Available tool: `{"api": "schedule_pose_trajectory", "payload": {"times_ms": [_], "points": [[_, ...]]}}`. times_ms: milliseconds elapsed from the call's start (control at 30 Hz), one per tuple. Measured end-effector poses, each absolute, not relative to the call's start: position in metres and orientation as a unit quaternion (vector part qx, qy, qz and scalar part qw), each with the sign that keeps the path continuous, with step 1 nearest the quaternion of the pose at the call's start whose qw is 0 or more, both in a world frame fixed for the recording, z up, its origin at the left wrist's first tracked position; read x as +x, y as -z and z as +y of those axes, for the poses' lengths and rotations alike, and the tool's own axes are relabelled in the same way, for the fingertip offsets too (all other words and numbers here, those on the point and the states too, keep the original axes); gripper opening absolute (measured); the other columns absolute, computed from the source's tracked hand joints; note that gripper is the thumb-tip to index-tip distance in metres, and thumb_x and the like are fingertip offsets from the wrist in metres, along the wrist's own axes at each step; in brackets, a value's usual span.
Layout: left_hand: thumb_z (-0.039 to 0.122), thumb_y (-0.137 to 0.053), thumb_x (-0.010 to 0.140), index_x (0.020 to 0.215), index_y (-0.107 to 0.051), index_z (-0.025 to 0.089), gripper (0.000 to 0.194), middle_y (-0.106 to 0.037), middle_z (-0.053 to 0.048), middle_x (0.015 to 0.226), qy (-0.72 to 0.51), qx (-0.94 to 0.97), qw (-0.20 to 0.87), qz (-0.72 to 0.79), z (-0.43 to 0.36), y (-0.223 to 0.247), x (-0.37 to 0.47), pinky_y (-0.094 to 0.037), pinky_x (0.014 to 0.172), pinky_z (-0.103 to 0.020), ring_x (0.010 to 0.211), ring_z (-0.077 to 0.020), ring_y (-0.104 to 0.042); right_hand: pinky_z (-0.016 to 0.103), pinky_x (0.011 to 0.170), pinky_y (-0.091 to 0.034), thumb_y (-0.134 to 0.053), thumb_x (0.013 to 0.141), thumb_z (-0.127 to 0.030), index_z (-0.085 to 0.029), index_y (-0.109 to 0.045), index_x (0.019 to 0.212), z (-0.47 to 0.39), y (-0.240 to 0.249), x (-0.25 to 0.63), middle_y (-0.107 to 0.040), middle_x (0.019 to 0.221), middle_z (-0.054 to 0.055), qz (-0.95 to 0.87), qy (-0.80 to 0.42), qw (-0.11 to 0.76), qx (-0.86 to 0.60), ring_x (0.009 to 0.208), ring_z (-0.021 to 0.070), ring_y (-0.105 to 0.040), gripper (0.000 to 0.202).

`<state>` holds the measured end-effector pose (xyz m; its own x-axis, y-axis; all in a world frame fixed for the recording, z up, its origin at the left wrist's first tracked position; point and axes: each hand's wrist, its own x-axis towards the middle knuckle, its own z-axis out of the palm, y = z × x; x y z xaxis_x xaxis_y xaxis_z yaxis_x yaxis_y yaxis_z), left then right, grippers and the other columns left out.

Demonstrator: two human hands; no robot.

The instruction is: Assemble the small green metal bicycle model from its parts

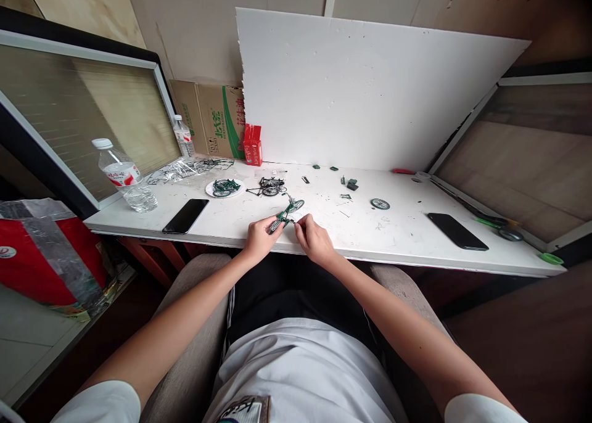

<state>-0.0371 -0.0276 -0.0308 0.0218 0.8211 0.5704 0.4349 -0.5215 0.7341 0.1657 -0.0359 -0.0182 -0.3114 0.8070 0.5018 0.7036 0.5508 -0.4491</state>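
Near the table's front edge, my left hand (261, 240) is closed on a small green model bicycle (290, 209), tilted with one wheel pointing away from me. My right hand (315, 239) is pinched close against the bicycle's side; whatever lies between its fingertips is too small to make out. A loose green wheel (380, 204) lies to the right on the table. Behind the hands is a black model bicycle (268, 187), and beside it a white plate (209, 190) carries more green bicycle parts.
On the white table (324, 188) lie a left phone (186, 216), a right phone (457, 231), small green pieces (352, 184) and black sprue frames (198, 169). A water bottle (126, 177) stands at left. A red box (253, 144) stands before a white foam board (370, 90). Scissors (509, 233) lie at right.
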Motion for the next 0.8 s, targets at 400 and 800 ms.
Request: {"api": "schedule_pose_trajectory", "payload": {"times_ms": [400,800], "points": [[0.044,-0.065,0.098,0.101,-0.081,0.015,0.033,-0.068,-0.002,0.075,-0.526,0.712,0.176,0.430,-0.0285,0.0313,-0.0384,-0.041,0.066,-0.024,0.063,-0.0122,-0.047,0.031,0.062,-0.036,-0.022,0.115,-0.051,-0.026,-0.046,0.102,-0.0356,0.0160,0.1663,-0.067,0.082,0.004,-0.804,-0.082,0.334,-0.486,0.067,0.0231,-0.062,0.037],[0.046,-0.069,0.093,0.094,-0.079,0.013,0.035,-0.067,-0.003,0.073,-0.536,0.692,0.202,0.439,-0.0282,0.0278,-0.0378,-0.045,0.066,-0.024,0.067,-0.0141,-0.052,0.033,0.063,-0.038,-0.030,0.115,-0.045,-0.024,-0.045,0.108,-0.0372,0.0171,0.1655,-0.071,0.096,0.007,-0.824,-0.050,0.324,-0.462,0.074,0.0233,-0.065,0.027]]}}
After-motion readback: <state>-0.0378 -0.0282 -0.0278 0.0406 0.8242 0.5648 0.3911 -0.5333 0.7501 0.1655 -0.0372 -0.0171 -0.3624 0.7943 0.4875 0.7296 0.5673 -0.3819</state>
